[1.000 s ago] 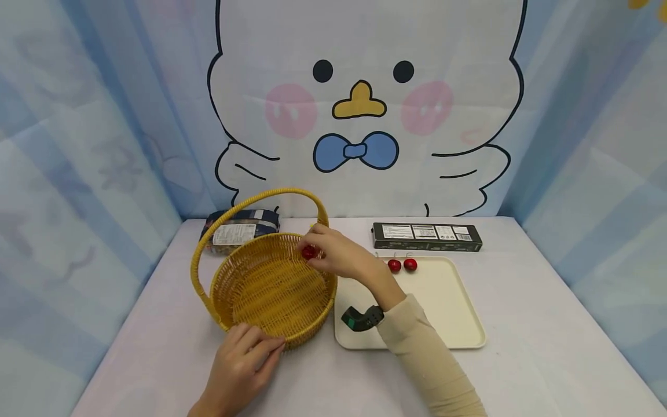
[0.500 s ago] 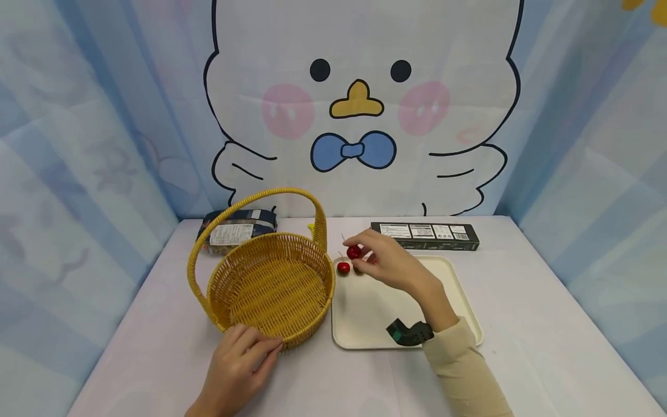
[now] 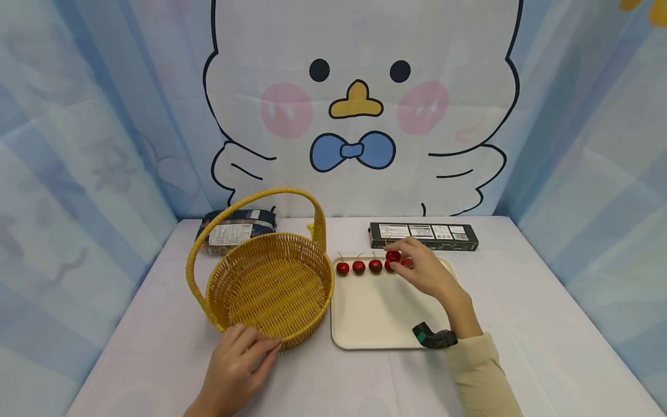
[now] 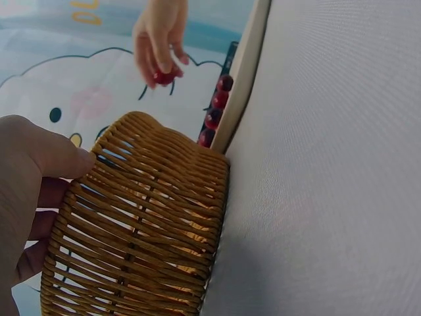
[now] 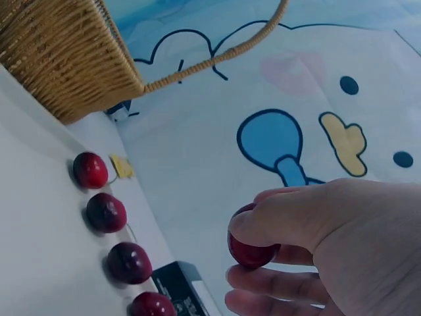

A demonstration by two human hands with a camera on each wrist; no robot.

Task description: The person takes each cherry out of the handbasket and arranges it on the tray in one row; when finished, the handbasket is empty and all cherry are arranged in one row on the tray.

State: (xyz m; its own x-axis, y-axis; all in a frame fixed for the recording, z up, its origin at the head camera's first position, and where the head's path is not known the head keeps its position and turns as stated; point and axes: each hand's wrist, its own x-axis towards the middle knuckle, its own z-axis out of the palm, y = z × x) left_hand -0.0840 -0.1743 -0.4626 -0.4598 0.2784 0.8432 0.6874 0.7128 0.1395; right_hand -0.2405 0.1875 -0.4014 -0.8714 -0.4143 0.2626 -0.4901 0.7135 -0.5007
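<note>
My right hand [image 3: 426, 272] pinches a red cherry [image 5: 248, 240] between thumb and fingers, above the back edge of a cream tray [image 3: 383, 324]. Along that edge several stemmed cherries [image 3: 375, 266] sit in a row, some partly hidden by the right hand. To the left of the tray stands a yellow wicker basket [image 3: 276, 289] with a tall arched handle. The left hand [image 3: 234, 366] holds the basket's front rim, its thumb [image 4: 69, 158] on one side and its fingers on the other. No cherry shows inside the basket in the head view.
Behind the basket lies a dark package with a white label [image 3: 231, 233]. A long black box [image 3: 423, 236] rests behind the tray. A small yellow item [image 5: 122, 166] shows at the tray's far side. A printed curtain [image 3: 359, 185] hangs along the table's back.
From over the basket, my right hand has moved right along the row to above the tray, a cherry between its fingers. Cherries on the tray's left are uncovered. The left hand keeps its hold.
</note>
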